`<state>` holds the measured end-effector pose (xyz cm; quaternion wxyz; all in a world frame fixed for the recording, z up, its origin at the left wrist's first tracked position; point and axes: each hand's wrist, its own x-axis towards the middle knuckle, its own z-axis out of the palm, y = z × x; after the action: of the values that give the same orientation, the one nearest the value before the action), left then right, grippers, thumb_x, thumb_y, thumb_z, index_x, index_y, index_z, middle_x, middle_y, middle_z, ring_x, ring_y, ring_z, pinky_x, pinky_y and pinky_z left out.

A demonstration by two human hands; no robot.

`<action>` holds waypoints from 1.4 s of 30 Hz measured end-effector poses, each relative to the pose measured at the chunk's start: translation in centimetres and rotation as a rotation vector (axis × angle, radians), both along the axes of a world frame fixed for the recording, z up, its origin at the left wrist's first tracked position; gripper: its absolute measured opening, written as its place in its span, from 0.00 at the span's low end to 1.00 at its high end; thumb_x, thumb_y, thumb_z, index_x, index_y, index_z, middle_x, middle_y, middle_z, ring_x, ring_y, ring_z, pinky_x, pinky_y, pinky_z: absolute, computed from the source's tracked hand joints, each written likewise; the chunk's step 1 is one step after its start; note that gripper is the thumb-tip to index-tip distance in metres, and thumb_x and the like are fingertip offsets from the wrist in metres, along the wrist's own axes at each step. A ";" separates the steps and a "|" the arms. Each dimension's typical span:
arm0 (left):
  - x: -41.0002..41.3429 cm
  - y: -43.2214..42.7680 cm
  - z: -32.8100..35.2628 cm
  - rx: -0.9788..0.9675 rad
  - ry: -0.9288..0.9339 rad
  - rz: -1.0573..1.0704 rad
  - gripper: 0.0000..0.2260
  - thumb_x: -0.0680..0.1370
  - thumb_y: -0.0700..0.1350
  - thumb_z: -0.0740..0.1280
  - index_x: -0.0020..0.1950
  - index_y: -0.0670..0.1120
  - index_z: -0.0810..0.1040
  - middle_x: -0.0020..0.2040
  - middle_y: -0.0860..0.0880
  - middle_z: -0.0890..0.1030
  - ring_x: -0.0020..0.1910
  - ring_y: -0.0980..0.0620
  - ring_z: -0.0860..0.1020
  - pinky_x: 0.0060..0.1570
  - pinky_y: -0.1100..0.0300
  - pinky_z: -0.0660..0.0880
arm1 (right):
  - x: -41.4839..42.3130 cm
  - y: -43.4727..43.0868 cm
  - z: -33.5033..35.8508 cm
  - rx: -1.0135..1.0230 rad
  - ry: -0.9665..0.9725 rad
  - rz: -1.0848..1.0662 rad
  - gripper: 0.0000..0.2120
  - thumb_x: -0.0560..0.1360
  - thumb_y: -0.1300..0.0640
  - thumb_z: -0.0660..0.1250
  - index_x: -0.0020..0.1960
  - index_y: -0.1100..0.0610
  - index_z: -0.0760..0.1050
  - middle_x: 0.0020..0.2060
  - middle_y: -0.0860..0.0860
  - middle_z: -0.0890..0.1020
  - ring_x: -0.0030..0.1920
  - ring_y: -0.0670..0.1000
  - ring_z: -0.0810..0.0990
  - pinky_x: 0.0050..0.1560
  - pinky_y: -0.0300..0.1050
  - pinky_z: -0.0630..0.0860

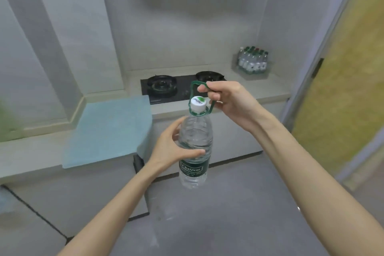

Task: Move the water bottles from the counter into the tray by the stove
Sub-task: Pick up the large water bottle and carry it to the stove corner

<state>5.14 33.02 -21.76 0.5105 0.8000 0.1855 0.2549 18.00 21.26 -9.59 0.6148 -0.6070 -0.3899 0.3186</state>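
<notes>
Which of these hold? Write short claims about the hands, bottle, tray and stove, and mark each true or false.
1. The right hand holds the green handle on the bottle. True.
2. The left hand rests on the blue cloth. False: it grips the bottle's body.
3. The bottle's cap is off. False: the white cap is on.
4. The tray right of the stove already holds bottles. True.
5. The held bottle stands on the counter. False: it is held in the air.
</notes>
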 end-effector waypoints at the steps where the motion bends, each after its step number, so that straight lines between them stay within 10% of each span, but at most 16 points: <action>1: 2.6 0.7 0.1 -0.003 -0.005 -0.045 0.38 0.59 0.48 0.82 0.63 0.64 0.68 0.57 0.66 0.76 0.57 0.67 0.74 0.50 0.76 0.69 | 2.0 0.1 0.1 -0.003 -0.008 -0.039 0.13 0.79 0.55 0.59 0.44 0.55 0.82 0.24 0.43 0.69 0.33 0.43 0.71 0.47 0.45 0.62; 8: 16.5 3.6 1.1 0.000 -0.006 -0.244 0.38 0.58 0.47 0.83 0.65 0.57 0.71 0.59 0.60 0.79 0.59 0.61 0.76 0.59 0.63 0.73 | 13.1 0.4 1.0 0.010 0.019 -0.221 0.12 0.79 0.55 0.60 0.46 0.57 0.81 0.24 0.43 0.69 0.31 0.43 0.69 0.44 0.43 0.62; 16: 30.3 5.0 1.3 0.008 0.037 -0.405 0.38 0.60 0.47 0.82 0.63 0.64 0.69 0.59 0.60 0.78 0.59 0.64 0.75 0.52 0.72 0.72 | 25.3 0.7 0.6 0.053 0.108 -0.332 0.12 0.79 0.56 0.59 0.45 0.57 0.80 0.24 0.44 0.67 0.30 0.43 0.69 0.41 0.41 0.63; 22: 41.0 5.1 0.1 0.016 0.029 -0.379 0.40 0.59 0.48 0.83 0.68 0.56 0.70 0.60 0.59 0.79 0.59 0.60 0.77 0.60 0.62 0.74 | 36.1 1.0 -0.3 0.076 0.113 -0.314 0.22 0.79 0.57 0.59 0.30 0.52 0.83 0.29 0.48 0.66 0.34 0.45 0.68 0.44 0.42 0.64; 31: 56.3 5.7 0.7 -0.024 0.025 -0.282 0.38 0.59 0.46 0.83 0.65 0.58 0.71 0.58 0.59 0.80 0.57 0.64 0.77 0.56 0.68 0.72 | 53.1 3.1 0.3 0.048 0.117 -0.219 0.14 0.79 0.58 0.60 0.41 0.57 0.82 0.24 0.46 0.67 0.32 0.45 0.67 0.41 0.41 0.64; 37: 65.0 8.6 1.0 -0.043 0.008 -0.249 0.40 0.58 0.46 0.83 0.67 0.54 0.72 0.58 0.56 0.81 0.57 0.58 0.79 0.61 0.55 0.75 | 62.3 6.3 0.6 0.051 0.116 -0.169 0.12 0.79 0.57 0.60 0.44 0.58 0.81 0.23 0.45 0.67 0.34 0.46 0.69 0.42 0.41 0.63; 42: 71.7 12.5 0.2 -0.037 0.001 -0.220 0.41 0.57 0.47 0.83 0.67 0.55 0.72 0.58 0.57 0.80 0.57 0.58 0.79 0.62 0.54 0.75 | 69.1 10.2 0.0 0.021 0.067 -0.164 0.23 0.79 0.57 0.59 0.29 0.52 0.83 0.27 0.47 0.66 0.44 0.50 0.70 0.51 0.46 0.62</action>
<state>76.87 45.52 -21.54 0.5501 0.8061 0.1016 0.1933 87.06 31.43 -9.55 0.6579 -0.6194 -0.3216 0.2830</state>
